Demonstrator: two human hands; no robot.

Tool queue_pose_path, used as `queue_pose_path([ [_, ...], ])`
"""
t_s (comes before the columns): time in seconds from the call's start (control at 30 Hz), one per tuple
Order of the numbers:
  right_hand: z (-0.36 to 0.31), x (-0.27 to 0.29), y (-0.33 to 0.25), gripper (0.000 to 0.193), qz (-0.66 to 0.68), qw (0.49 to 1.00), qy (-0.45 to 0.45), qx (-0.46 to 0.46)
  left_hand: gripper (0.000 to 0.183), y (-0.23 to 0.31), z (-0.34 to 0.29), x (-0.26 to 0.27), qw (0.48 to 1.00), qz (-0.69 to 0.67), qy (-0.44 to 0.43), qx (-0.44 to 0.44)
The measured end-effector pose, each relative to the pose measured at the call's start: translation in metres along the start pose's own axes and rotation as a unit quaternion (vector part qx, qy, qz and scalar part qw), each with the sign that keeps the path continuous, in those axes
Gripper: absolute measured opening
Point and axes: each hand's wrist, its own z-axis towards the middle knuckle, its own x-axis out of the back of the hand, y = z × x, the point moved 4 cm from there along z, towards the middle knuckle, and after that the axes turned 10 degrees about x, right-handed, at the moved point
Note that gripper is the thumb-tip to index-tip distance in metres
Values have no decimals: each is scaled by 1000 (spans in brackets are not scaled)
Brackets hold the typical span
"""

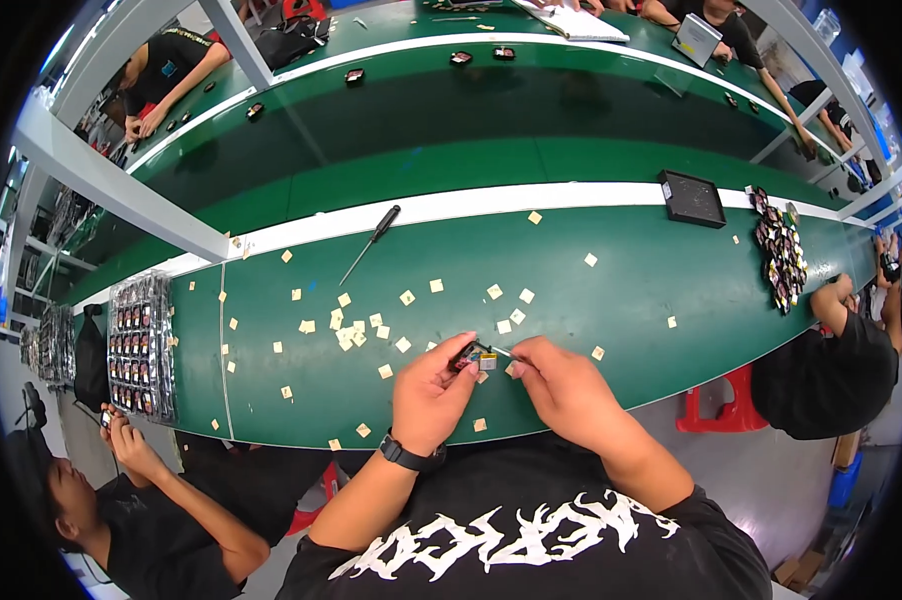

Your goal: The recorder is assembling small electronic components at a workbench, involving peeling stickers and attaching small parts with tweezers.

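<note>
My left hand (429,398) grips a small black device (461,356) with a reddish part, just above the green work table (611,300). A silvery battery cell (488,362) with a yellow edge sticks out at the device's right side. My right hand (569,395) is closed in a pinch around a thin, light-coloured tool (502,352), its tip pointing at the device. Most of this tool is hidden by my fingers, so its kind is unclear. Small cream paper squares (353,334) lie scattered around both hands.
A black screwdriver (371,243) lies farther back. Toward the right are a black tray (693,199) and a heap of small devices (779,247). Filled trays of devices (142,345) stand at left. Co-workers sit on both sides; a conveyor (421,140) runs beyond the white rail.
</note>
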Motion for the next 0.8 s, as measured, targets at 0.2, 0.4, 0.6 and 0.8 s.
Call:
queue_pose_path([
  [0.2, 7, -5, 4, 12, -99, 994, -8, 50, 39, -2, 0, -3, 998, 33, 49, -23],
  [0.4, 7, -12, 12, 12, -140, 989, -37, -6, 41, -1, 1, -1, 995, 95, 40, -3],
  [0.6, 1, -5, 10, 13, -32, 998, 5, -52, 36, 36, -13, -2, 921, 323, 109, -190],
  [0.8, -16, 20, 19, 10, 85, 989, 84, -83, 18, 170, -63, -17, 556, 635, 9, -536],
])
